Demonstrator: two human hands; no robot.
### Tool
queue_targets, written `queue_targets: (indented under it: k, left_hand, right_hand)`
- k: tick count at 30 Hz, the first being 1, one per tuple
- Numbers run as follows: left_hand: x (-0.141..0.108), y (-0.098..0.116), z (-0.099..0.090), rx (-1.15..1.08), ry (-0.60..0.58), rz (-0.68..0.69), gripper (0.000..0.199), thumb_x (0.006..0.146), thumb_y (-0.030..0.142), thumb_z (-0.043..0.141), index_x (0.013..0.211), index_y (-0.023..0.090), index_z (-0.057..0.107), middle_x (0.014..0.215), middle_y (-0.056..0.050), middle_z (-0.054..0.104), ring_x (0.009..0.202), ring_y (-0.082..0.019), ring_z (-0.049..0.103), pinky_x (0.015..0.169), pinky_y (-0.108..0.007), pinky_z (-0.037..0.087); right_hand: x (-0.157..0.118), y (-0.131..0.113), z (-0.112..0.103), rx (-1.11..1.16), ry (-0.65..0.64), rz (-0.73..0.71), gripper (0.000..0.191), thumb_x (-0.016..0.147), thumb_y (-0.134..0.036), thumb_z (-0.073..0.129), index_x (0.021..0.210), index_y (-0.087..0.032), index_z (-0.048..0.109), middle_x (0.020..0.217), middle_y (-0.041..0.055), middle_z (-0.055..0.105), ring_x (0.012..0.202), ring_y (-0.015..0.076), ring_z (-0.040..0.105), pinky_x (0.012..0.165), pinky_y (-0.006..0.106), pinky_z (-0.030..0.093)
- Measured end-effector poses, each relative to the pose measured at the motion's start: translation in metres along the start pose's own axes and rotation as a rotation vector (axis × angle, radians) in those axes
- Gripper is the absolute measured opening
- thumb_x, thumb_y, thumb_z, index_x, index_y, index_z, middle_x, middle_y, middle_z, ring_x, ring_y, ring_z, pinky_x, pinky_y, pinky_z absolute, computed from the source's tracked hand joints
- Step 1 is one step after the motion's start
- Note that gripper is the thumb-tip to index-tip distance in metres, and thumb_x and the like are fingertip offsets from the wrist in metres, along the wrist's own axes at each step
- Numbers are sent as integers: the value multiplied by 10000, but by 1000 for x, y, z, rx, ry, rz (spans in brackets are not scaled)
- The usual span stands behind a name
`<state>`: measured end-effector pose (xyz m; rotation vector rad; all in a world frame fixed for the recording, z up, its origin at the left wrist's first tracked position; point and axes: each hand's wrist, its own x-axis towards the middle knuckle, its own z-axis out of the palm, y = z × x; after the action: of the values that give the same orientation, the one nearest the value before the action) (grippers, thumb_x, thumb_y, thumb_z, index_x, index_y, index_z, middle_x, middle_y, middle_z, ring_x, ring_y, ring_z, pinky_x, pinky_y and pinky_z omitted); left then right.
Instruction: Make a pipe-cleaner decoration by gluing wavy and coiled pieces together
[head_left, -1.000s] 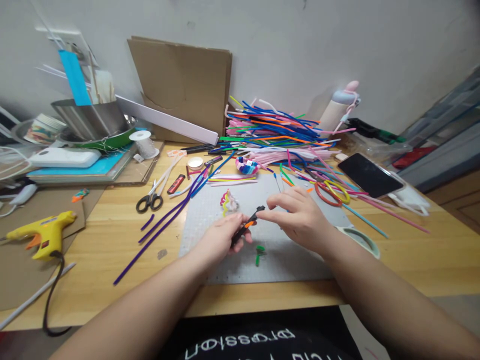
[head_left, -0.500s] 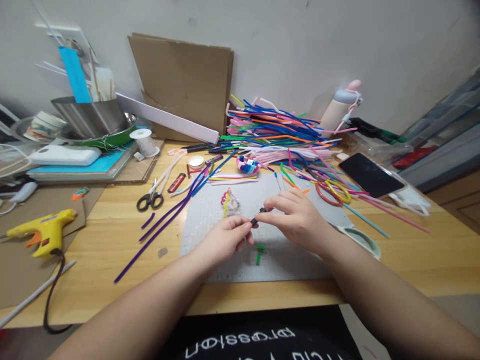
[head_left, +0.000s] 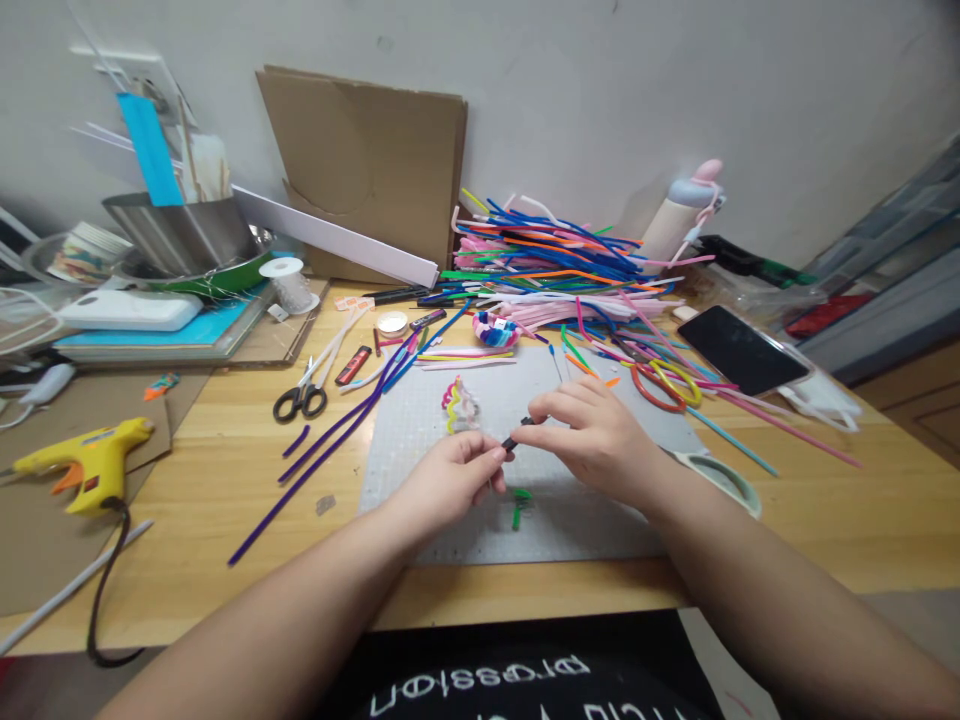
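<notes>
Table (head_left: 847, 520): pale wood, grain showing at the front right. Grey gridded mat (head_left: 600, 530) lies on it, centre, under both hands. Brown cardboard panels (head_left: 375, 170) lean on the wall behind. Pipe cleaner pile (head_left: 555, 260), mostly blue, pink and white, heaped just right of the cardboard. Steel container (head_left: 180, 235) back left, sticks poking out.

Hands next, both above the mat, tips nearly meeting. Left hand (head_left: 454, 478): thumb and index pinched on the near end of the small black piece. Right hand (head_left: 592, 440): thumb and index closed on its far end.

Yellow glue gun (head_left: 101, 460) lies on cardboard at left, cord hanging over the table edge. Dark-screened phone (head_left: 739, 348) at right. Black-handled scissors (head_left: 304, 392) left of the mat.

Striped blue-pink coil (head_left: 495, 330) at the mat's back edge. Magenta-yellow-white piece (head_left: 454, 403) on the mat, just beyond the left hand. Small black piece (head_left: 517, 435) sits between both sets of fingertips, tilted; ends covered, shape unclear. Green bits (head_left: 519, 508) on the mat below it.
</notes>
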<state>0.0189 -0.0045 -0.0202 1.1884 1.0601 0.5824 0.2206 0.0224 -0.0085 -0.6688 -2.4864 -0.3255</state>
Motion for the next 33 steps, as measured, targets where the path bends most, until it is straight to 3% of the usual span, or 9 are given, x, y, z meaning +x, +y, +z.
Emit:
queue_targets:
  k: [6,10,14,17,22,24,28,33]
  left_hand:
    - [-2,1,-1,253,39,44,179,826,290,499,689,178,530,598,32,548,515,-105,400,539,-241,302]
    - [-6,3,-1,412,-39,110,174,811,238,509,656,175,554,629,19,566,625,-136,490,626,-262,356]
    - [-8,5,-2,262,-204,142,95,791,214,533,722,171,582,671,12,604,673,-137,535,692,-270,397]
    - [-8,8,-4,179,-158,186,85,784,226,549,735,170,591,670,12,604,668,-132,535,694,-270,398]
    - [-6,10,-9,140,60,263,82,779,243,560,737,176,581,653,20,585,641,-129,515,671,-269,385]
    - [-6,10,-9,116,96,284,74,765,240,577,737,171,581,662,18,586,645,-128,514,659,-264,378]
    - [-6,10,-9,36,17,232,81,751,245,598,767,166,588,641,26,589,626,-123,520,649,-260,372]
    - [-6,10,-8,-23,-47,187,98,749,247,594,790,159,590,617,34,575,608,-118,512,668,-264,369]
  right_hand:
    - [2,0,-6,40,-98,-3,233,927,-137,450,943,-216,669,858,47,654,754,159,515,704,319,327]
    - [2,6,-11,214,-175,19,221,930,-160,466,878,-198,677,819,47,652,741,147,529,692,294,352]
    - [-1,14,-3,592,-216,104,170,918,-206,523,879,-173,685,801,45,644,747,129,578,678,249,416]
    - [-3,16,5,768,-235,185,166,913,-188,525,883,-161,685,784,45,646,726,122,602,663,234,451]
    - [-2,8,10,727,-137,311,141,877,-128,542,898,-166,677,761,37,664,705,131,606,645,245,457]
    - [-1,4,9,681,-66,342,145,859,-104,549,904,-164,674,765,39,665,699,133,603,636,249,456]
    - [0,1,10,668,116,317,201,839,-51,520,908,-171,666,774,42,666,719,141,615,649,262,476]
    - [1,2,8,676,187,233,222,871,-66,490,933,-188,663,810,53,653,771,154,619,676,289,502]
